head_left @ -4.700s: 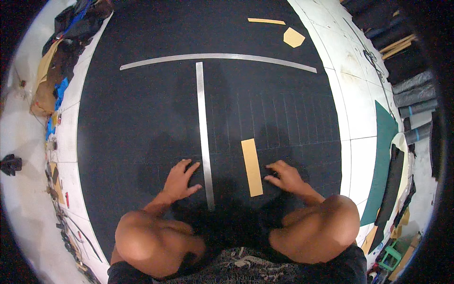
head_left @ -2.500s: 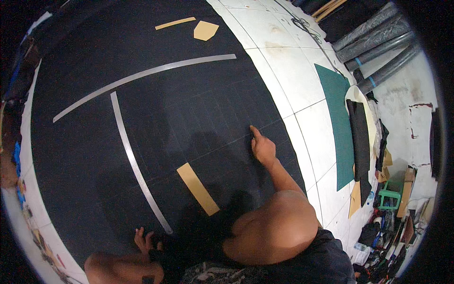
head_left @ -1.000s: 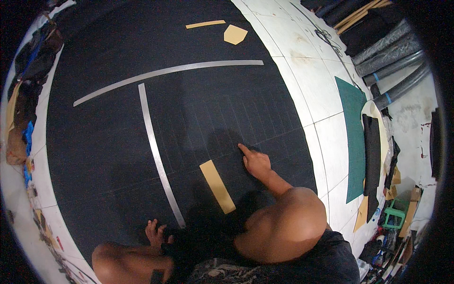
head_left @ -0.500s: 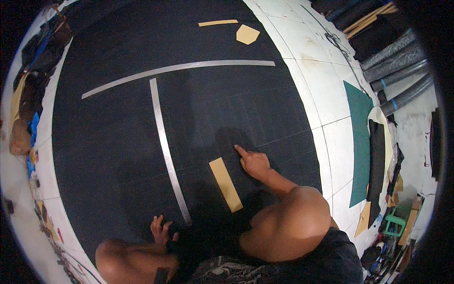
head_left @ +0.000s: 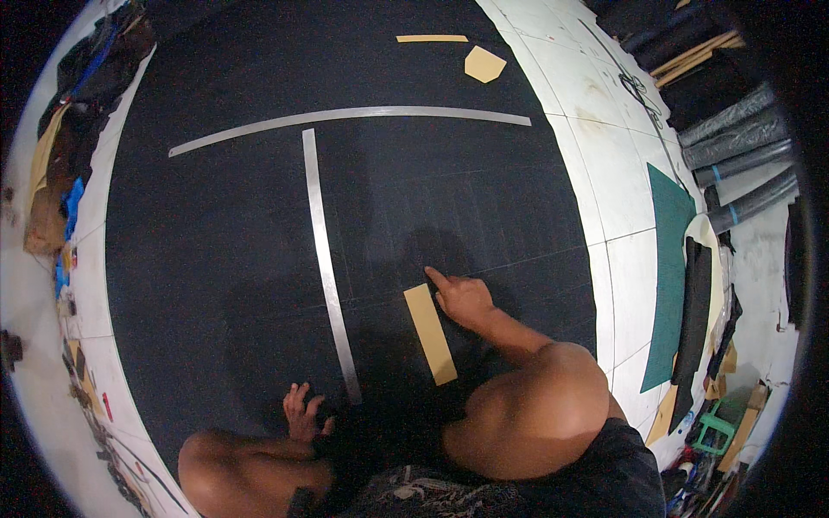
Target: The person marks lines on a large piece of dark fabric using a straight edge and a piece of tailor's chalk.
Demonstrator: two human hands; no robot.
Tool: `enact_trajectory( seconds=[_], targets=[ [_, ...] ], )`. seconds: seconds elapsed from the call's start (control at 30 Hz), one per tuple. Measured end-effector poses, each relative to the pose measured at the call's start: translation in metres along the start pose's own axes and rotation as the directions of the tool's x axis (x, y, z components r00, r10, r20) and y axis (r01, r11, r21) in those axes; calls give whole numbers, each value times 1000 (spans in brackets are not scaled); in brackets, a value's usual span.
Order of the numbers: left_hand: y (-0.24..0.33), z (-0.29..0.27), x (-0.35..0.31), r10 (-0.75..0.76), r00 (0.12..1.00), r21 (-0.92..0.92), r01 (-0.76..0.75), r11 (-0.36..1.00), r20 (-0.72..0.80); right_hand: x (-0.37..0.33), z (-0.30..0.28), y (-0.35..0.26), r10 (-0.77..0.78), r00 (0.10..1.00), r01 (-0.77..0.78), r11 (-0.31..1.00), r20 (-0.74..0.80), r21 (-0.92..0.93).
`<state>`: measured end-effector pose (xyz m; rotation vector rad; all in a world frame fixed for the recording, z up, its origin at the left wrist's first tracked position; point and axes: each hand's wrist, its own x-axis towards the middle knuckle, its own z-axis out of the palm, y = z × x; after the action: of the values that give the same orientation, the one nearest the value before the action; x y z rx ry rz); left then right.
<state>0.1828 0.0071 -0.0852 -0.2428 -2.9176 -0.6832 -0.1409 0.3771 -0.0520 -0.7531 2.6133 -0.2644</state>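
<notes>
A wide sheet of black material (head_left: 216, 216) with faint drawn lines lies on the floor. My right hand (head_left: 465, 302) is over it, index finger stretched out to the sheet and the other fingers curled. Just beyond the upper end of a tan card strip (head_left: 430, 337) rests that fingertip. My left hand (head_left: 302, 412) is near the sheet by my left knee, fingers bent and apart, holding nothing. To its right is the lower end of a long metal ruler (head_left: 324, 250). Another metal ruler (head_left: 363, 113) lies crosswise farther off.
A tan five-sided card piece (head_left: 485, 65) and a thin tan strip (head_left: 432, 38) lie at the far end. White floor tiles (head_left: 622, 259) border the sheet. Along the right are a green sheet (head_left: 667, 276), wrapped rolls (head_left: 751, 203) and a green plastic stool (head_left: 715, 432).
My right index fingertip has moved left over the sheet, closer to the tan strip's upper end. The whole view has shifted slightly. My left hand stays near the ruler's lower end.
</notes>
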Motion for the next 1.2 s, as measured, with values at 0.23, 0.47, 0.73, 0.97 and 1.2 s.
enact_trajectory(
  seconds=[0.23, 0.47, 0.73, 0.97, 1.2],
  targets=[
    [-1, -6, 1, -15, 997, -44, 19, 999, 72, 19, -8, -26, -26, 988, 31, 999, 151, -34],
    [1, -7, 0, -62, 994, -77, 69, 995, 84, 17, -14, -33, -74, 996, 77, 994, 40, -78],
    [2, -14, 0, -148, 970, -101, 170, 980, 191, 35, -23, -65, -193, 978, 199, 977, 74, -75],
    [0, -19, 0, -141, 966, -160, 177, 971, 215, 43, -8, -64, -217, 969, 227, 971, 120, -77],
    [16, -11, 14, -170, 964, -226, 215, 950, 203, 51, -12, -68, -288, 957, 289, 957, 45, -31]
  ],
)
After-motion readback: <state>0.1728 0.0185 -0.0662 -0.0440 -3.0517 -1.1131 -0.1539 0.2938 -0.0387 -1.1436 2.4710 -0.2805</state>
